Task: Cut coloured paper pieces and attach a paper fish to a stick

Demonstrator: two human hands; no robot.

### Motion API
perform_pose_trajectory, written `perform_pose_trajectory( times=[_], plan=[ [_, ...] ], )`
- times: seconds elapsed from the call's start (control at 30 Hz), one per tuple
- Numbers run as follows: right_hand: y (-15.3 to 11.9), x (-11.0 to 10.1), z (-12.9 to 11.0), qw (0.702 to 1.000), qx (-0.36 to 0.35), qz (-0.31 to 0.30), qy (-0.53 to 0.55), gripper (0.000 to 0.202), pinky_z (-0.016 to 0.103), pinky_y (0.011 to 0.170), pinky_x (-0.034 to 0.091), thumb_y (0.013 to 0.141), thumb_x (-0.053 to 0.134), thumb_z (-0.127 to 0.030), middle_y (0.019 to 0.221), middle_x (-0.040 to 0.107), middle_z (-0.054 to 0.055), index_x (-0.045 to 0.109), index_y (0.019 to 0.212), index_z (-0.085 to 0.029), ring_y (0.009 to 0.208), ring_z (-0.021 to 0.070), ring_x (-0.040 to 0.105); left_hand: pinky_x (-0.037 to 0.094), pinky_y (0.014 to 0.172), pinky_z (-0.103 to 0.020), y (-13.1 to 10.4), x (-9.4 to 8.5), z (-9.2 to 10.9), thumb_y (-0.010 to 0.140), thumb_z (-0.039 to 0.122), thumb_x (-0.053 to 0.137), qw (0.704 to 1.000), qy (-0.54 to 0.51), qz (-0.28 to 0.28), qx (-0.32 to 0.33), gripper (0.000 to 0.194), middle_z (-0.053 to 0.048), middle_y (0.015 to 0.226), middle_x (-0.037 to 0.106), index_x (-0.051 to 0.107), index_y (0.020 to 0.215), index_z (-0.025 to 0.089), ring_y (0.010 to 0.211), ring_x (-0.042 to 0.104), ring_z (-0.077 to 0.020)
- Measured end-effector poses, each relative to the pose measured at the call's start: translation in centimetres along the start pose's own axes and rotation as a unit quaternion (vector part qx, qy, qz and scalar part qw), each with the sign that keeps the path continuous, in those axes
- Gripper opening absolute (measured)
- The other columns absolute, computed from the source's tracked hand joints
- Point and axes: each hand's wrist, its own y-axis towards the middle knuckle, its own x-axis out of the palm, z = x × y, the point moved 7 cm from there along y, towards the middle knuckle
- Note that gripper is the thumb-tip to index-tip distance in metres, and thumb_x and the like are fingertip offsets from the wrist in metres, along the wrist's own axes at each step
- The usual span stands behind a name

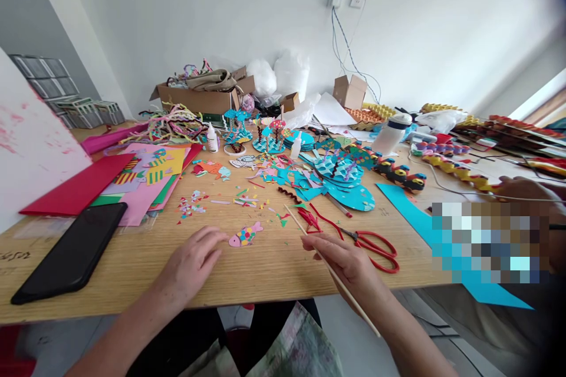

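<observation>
A pink paper fish with many-coloured scales lies flat on the table. My left hand rests just left of it, fingers loosely stretched and apart, the fingertips by the fish's head; whether they touch it I cannot tell. Between the fingers of my right hand is a thin wooden stick, slanting from the tabletop down past the table's front edge. Red-handled scissors lie just right of that hand, with red paper pieces beyond it. Small paper scraps are scattered behind the fish.
A black phone and coloured paper sheets lie at left. Glue bottles, blue paper discs and a water bottle stand or lie farther back. Another person's hand is at right, near a blue strip.
</observation>
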Motion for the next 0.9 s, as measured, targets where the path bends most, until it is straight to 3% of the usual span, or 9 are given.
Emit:
perform_pose_trajectory(
  times=[0.13,0.27,0.43,0.63,0.77,0.9],
  plan=[
    [-1.0,-0.3,0.7,0.998,0.012,-0.058,-0.015,0.034,0.026,0.077,0.047,0.085,0.034,-0.015,0.109,0.059,0.008,0.058,0.109,-0.021,0.095,0.0163,0.057,0.049,0.071,-0.028,1.0,-2.0,-2.4,0.079,0.022,0.038,0.999,0.014,0.001,-0.033,0.021,-0.004,0.086,0.066,0.058,0.085,0.02,0.079,0.061,-0.0175],
    [-0.8,-0.4,1.4,0.998,0.032,-0.036,-0.041,0.028,0.023,0.074,0.047,0.082,0.04,-0.016,0.098,0.064,0.007,0.063,0.098,-0.02,0.088,0.0154,0.06,0.047,0.069,-0.027,2.6,-3.0,-3.7,0.079,0.024,0.039,0.998,0.042,-0.028,-0.035,0.021,-0.004,0.085,0.066,0.059,0.081,0.02,0.077,0.06,-0.0174],
    [-0.7,0.5,3.0,0.993,0.082,-0.006,-0.088,0.025,0.025,0.067,0.047,0.08,0.037,-0.015,0.086,0.066,0.006,0.059,0.091,-0.018,0.078,0.0161,0.062,0.043,0.077,-0.03,4.9,-1.9,-3.6,0.079,0.023,0.039,0.994,0.064,-0.091,-0.009,0.023,-0.004,0.089,0.066,0.061,0.083,0.02,0.09,0.058,-0.0199],
    [-1.2,1.3,3.6,0.968,0.167,-0.037,-0.182,0.024,0.027,0.067,0.043,0.077,0.034,-0.008,0.089,0.061,0.007,0.051,0.09,-0.018,0.081,0.018,0.059,0.042,0.066,-0.027,8.1,0.2,-3.2,0.078,0.017,0.037,0.987,0.073,-0.142,0.004,0.025,-0.005,0.084,0.064,0.061,0.084,0.019,0.076,0.058,-0.0178],
    [-1.0,1.6,3.1,0.954,0.186,-0.078,-0.22,0.026,0.027,0.064,0.04,0.077,0.034,-0.006,0.093,0.059,0.008,0.052,0.091,-0.018,0.081,0.0189,0.058,0.039,0.06,-0.025,9.9,1.0,-2.3,0.075,0.016,0.04,0.986,0.065,-0.151,0.018,0.021,-0.003,0.072,0.062,0.061,0.075,0.019,0.068,0.056,-0.0171],
    [-0.7,2.1,2.9,0.947,0.18,-0.096,-0.25,0.024,0.026,0.062,0.038,0.079,0.034,-0.009,0.089,0.061,0.007,0.053,0.091,-0.018,0.081,0.0199,0.058,0.039,0.062,-0.024,11.3,0.6,-2.4,0.074,0.018,0.042,0.99,0.052,-0.132,0.012,0.02,-0.002,0.074,0.064,0.062,0.074,0.02,0.07,0.056,-0.0167]
  ],
)
